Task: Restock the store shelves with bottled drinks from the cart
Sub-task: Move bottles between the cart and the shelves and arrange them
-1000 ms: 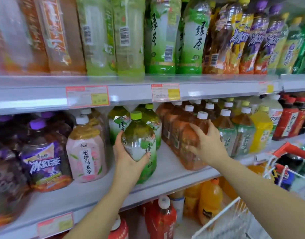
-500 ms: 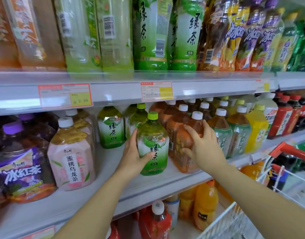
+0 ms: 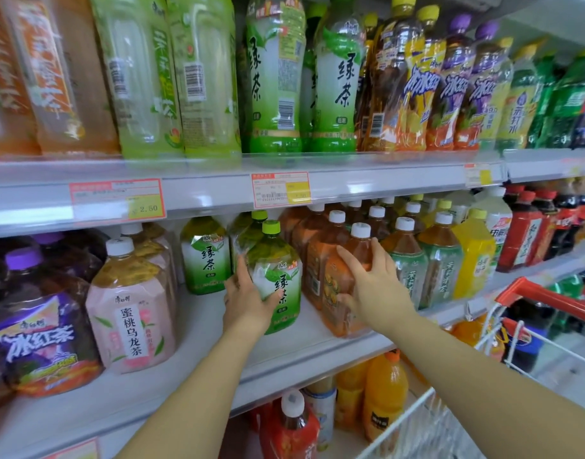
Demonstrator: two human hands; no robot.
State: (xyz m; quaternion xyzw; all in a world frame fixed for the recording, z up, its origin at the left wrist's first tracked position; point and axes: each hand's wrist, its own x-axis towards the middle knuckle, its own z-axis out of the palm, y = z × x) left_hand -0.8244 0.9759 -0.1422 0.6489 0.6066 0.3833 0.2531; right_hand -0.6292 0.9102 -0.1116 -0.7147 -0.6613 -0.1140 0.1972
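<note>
A squat green tea bottle (image 3: pixel 278 270) with a lime cap stands upright on the middle shelf (image 3: pixel 198 352). My left hand (image 3: pixel 248 299) grips its left side, thumb across the label. Right beside it stands an orange-brown tea bottle (image 3: pixel 342 293) with a white cap, at the front of its row. My right hand (image 3: pixel 374 286) holds that bottle, fingers wrapped on its shoulder and thumb low on its front. The cart (image 3: pixel 523 329) with a red handle sits at the lower right.
A pink peach oolong bottle (image 3: pixel 130 313) and purple iced tea bottles (image 3: pixel 36 332) stand to the left. Another green tea bottle (image 3: pixel 205 256) stands further back. Tall bottles fill the upper shelf (image 3: pixel 284 77). Orange juice bottles (image 3: pixel 384 395) sit on the shelf below.
My left hand has slid the green tea bottle to the right, up against the orange-brown row. My right hand has shifted its grip on the orange-brown bottle.
</note>
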